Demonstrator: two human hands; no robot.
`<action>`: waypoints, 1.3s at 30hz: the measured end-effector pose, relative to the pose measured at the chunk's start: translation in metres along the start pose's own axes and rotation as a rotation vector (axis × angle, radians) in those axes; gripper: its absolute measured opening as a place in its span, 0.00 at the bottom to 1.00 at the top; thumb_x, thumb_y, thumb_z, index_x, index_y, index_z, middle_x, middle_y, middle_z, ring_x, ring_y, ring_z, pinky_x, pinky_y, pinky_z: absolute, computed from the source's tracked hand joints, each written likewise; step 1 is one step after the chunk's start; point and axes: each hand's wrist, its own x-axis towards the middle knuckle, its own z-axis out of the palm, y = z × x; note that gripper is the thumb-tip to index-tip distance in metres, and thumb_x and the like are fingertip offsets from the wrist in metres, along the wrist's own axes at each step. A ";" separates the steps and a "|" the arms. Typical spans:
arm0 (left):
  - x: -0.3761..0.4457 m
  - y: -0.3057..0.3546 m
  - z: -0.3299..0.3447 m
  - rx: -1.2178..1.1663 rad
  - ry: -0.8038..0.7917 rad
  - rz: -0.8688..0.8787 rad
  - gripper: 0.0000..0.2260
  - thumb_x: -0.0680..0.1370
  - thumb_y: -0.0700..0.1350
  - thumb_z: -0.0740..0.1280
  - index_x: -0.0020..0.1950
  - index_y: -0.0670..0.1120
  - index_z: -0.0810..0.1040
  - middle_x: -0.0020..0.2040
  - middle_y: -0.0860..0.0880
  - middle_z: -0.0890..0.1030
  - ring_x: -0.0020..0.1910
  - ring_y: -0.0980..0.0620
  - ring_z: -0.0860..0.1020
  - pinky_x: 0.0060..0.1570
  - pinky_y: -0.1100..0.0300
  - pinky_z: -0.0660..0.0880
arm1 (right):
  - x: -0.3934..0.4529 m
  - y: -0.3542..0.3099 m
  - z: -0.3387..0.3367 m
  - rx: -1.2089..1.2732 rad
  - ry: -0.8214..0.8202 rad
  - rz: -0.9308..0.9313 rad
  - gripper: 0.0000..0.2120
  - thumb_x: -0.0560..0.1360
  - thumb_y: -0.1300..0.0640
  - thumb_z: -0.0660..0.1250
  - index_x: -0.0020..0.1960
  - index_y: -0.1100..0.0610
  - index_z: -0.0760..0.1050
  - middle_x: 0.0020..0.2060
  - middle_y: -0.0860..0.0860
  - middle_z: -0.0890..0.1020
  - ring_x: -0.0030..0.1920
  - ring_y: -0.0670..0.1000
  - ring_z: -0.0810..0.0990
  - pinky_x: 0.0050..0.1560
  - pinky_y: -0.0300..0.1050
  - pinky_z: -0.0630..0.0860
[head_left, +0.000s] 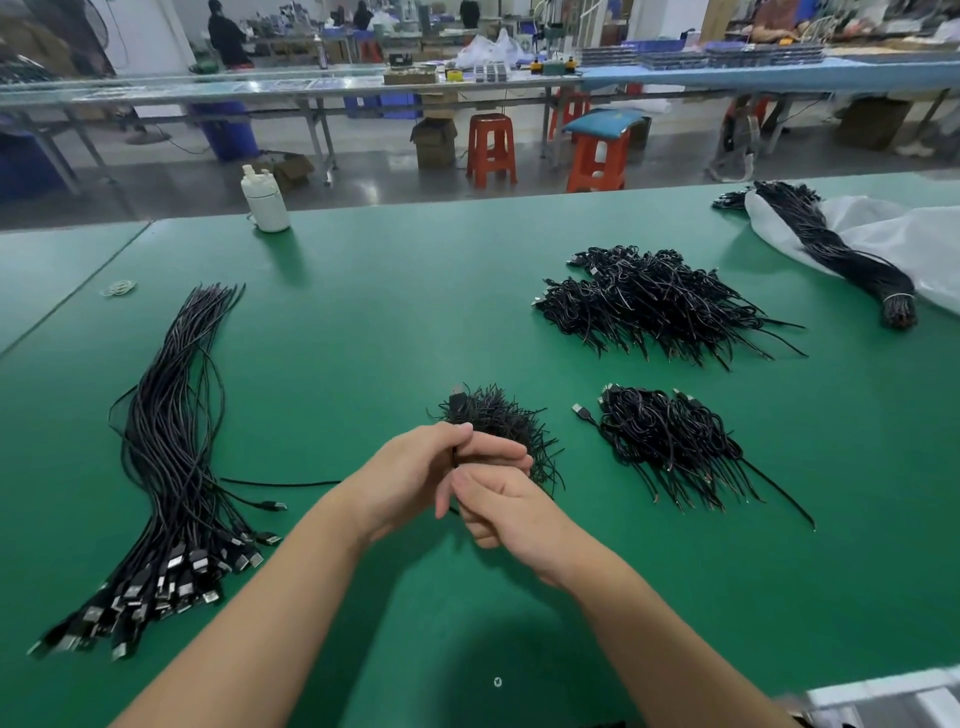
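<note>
Both hands meet low at the middle of the green tabletop (363, 312). The left hand (415, 478) has its fingers curled round a black cable (456, 410), whose plug end sticks up just above the knuckles. The right hand (506, 512) is curled in tight against it, gripping the same cable, though only a sliver of black shows under its thumb; the rest is hidden inside the two fists.

Directly behind the fingers sits a small frayed heap (506, 423) of wire. Whether it touches the held cable cannot be made out. A single loose lead (280, 484) runs in from the left and vanishes behind the left wrist.

To the left lies a long sheaf of straight cables (171, 441), plugs toward the near edge. To the right are two coiled piles — a near one (670, 441) and a larger far one (654, 301). A tied bundle (831, 249) rests on a white bag (909, 244) cut off by the right edge.

Bare green lies open between the forearms and beyond the heap, up to a white bottle (266, 200) at the far edge.
</note>
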 end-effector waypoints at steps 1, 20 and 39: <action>0.001 0.001 0.000 -0.017 0.026 0.036 0.24 0.81 0.47 0.49 0.63 0.34 0.76 0.62 0.38 0.80 0.66 0.41 0.77 0.69 0.53 0.69 | 0.001 0.001 0.001 0.061 -0.011 0.017 0.19 0.85 0.53 0.55 0.40 0.52 0.77 0.26 0.45 0.60 0.27 0.46 0.55 0.28 0.38 0.54; -0.006 -0.001 -0.030 0.412 0.152 -0.275 0.20 0.86 0.46 0.52 0.56 0.34 0.79 0.53 0.37 0.84 0.57 0.40 0.82 0.59 0.45 0.78 | 0.039 0.009 -0.015 0.274 0.207 0.177 0.19 0.83 0.49 0.58 0.35 0.52 0.69 0.26 0.45 0.60 0.26 0.46 0.54 0.25 0.37 0.54; -0.018 0.015 -0.036 0.057 -0.348 -0.002 0.19 0.82 0.50 0.59 0.54 0.35 0.80 0.47 0.37 0.85 0.22 0.53 0.77 0.19 0.66 0.66 | 0.030 0.022 -0.010 0.446 0.177 0.248 0.19 0.82 0.48 0.60 0.34 0.55 0.68 0.24 0.48 0.58 0.28 0.48 0.51 0.31 0.44 0.48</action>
